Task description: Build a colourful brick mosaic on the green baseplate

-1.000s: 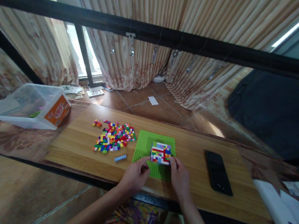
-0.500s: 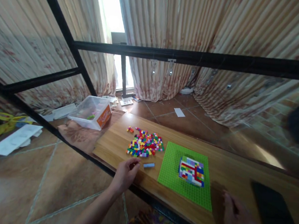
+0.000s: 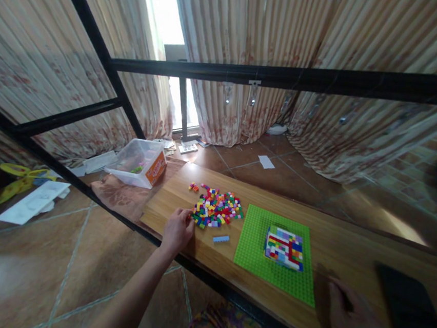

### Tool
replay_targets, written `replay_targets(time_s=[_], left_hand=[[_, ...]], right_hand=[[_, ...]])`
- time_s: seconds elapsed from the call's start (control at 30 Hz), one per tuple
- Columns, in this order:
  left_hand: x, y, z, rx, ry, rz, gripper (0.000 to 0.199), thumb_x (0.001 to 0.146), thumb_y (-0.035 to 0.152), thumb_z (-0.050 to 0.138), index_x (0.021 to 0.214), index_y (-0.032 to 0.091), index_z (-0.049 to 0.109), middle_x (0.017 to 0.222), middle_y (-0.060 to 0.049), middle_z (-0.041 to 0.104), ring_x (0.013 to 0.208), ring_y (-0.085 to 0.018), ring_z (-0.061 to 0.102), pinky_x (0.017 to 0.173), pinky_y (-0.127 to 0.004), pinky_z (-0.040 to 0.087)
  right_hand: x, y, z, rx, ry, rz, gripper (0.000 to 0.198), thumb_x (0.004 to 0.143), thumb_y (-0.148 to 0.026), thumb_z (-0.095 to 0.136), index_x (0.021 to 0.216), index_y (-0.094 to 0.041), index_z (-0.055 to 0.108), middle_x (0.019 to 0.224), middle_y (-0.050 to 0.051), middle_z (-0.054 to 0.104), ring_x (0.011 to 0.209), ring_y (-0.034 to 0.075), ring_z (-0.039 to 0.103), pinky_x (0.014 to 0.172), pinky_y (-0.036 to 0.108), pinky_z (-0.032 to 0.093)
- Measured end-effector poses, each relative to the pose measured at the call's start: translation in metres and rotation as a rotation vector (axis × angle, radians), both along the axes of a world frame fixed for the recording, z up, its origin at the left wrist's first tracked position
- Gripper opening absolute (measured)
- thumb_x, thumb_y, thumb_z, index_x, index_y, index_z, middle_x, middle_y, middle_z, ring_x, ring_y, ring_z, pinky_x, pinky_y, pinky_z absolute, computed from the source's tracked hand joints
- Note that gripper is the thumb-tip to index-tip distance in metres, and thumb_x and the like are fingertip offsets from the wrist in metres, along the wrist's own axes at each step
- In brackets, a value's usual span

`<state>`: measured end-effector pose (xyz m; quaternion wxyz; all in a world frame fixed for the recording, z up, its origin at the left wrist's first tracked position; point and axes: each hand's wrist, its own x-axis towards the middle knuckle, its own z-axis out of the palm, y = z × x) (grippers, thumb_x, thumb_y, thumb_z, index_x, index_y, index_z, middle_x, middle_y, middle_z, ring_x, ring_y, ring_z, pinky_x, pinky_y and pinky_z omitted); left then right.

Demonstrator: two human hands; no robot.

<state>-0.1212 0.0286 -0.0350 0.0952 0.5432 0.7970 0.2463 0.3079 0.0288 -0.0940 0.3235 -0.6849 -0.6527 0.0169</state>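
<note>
A pile of small coloured bricks (image 3: 217, 208) lies on the wooden table (image 3: 343, 238). My left hand (image 3: 177, 228) rests at the pile's near left edge, fingertips touching the bricks; whether it grips one is hidden. To the right lies a green baseplate (image 3: 255, 240) with a square block of multicoloured bricks (image 3: 285, 248) built on it. A single light blue brick (image 3: 221, 239) lies between the pile and the plate. My right hand (image 3: 355, 324) rests blurred on the table's near edge, right of the plate, holding nothing visible.
A clear plastic tub (image 3: 137, 162) with an orange label stands at the table's left end on a brown cloth. A black phone (image 3: 412, 317) lies at the far right. A black metal frame (image 3: 250, 74) crosses above the table. Curtains hang behind; papers lie on the tiled floor.
My left hand has left the built block and moved left to the brick pile. My right hand drew back to the table's near edge. My view has swung left.
</note>
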Motion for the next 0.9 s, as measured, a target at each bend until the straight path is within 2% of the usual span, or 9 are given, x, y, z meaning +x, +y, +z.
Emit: replay_targets(time_s=[0.27,0.57,0.73,0.8,0.9], left_hand=[[0.004,-0.001,-0.003,0.003,-0.030,-0.023,0.018,0.087,0.018,0.055,0.099,0.017,0.067,0.102,-0.009,0.067,0.087,-0.023,0.065,0.079,-0.034,0.049],[-0.003,-0.005,-0.014,0.219,-0.273,-0.050,0.028,0.088,0.021,0.050,0.110,0.017,0.066,0.099,-0.008,0.064,0.080,-0.019,0.063,0.079,-0.034,0.052],[-0.004,-0.004,-0.015,0.275,-0.324,-0.054,0.024,0.085,0.021,0.051,0.102,0.018,0.068,0.098,-0.008,0.064,0.091,-0.021,0.063,0.086,-0.036,0.050],[-0.002,-0.004,-0.015,0.282,-0.369,-0.037,0.019,0.084,0.023,0.054,0.097,0.018,0.067,0.093,-0.006,0.064,0.085,-0.020,0.063,0.081,-0.033,0.050],[0.001,-0.003,-0.013,0.261,-0.532,0.000,0.015,0.085,0.030,0.057,0.091,0.018,0.063,0.074,-0.001,0.063,0.067,-0.016,0.059,0.066,-0.028,0.047]], right_hand=[[0.001,-0.002,-0.001,-0.016,-0.009,-0.020,0.052,0.089,-0.060,0.039,0.097,-0.020,0.070,0.101,0.013,0.073,0.082,0.029,0.069,0.067,0.039,0.052],[-0.002,0.000,0.001,0.023,-0.001,0.006,0.053,0.090,-0.058,0.038,0.097,-0.017,0.070,0.102,0.014,0.073,0.087,0.027,0.069,0.072,0.038,0.053],[-0.002,-0.001,0.002,0.031,-0.025,0.001,0.053,0.090,-0.058,0.037,0.097,-0.017,0.071,0.101,0.013,0.073,0.086,0.028,0.069,0.071,0.038,0.053],[-0.001,0.000,0.000,0.029,-0.024,0.007,0.054,0.090,-0.059,0.037,0.097,-0.017,0.071,0.100,0.014,0.073,0.084,0.027,0.069,0.070,0.037,0.053],[0.000,0.000,-0.002,0.023,-0.029,0.006,0.055,0.090,-0.060,0.037,0.097,-0.017,0.071,0.099,0.014,0.073,0.083,0.027,0.069,0.069,0.037,0.053]])
